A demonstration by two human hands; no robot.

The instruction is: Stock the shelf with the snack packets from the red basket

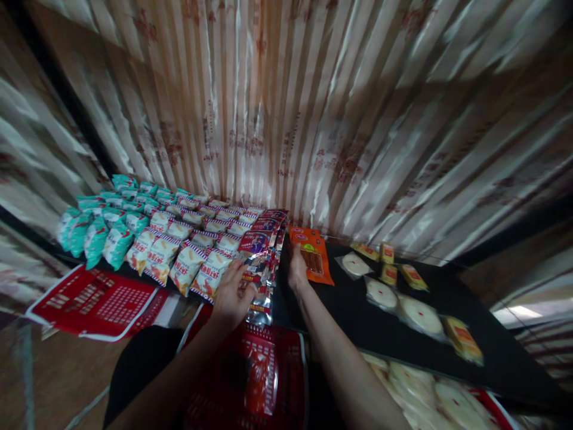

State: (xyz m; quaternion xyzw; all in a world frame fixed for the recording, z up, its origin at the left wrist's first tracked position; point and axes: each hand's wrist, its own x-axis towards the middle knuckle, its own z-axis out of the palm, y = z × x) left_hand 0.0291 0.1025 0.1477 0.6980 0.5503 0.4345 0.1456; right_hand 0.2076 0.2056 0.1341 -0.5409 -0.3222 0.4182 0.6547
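Observation:
My left hand rests with curled fingers on a row of dark red and silver snack packets laid in a line on the black table. Its fingers appear to press a packet at the near end of the row. My right hand reaches beside the same row and touches the near edge of an orange packet; its fingers are mostly hidden. A red plastic basket sits below my arms at the table's front edge.
Rows of red-white-blue snack bags and teal bags fill the table's left. Round white cakes in clear wrap and small yellow packets lie to the right. Another red basket stands at left. A striped curtain hangs behind.

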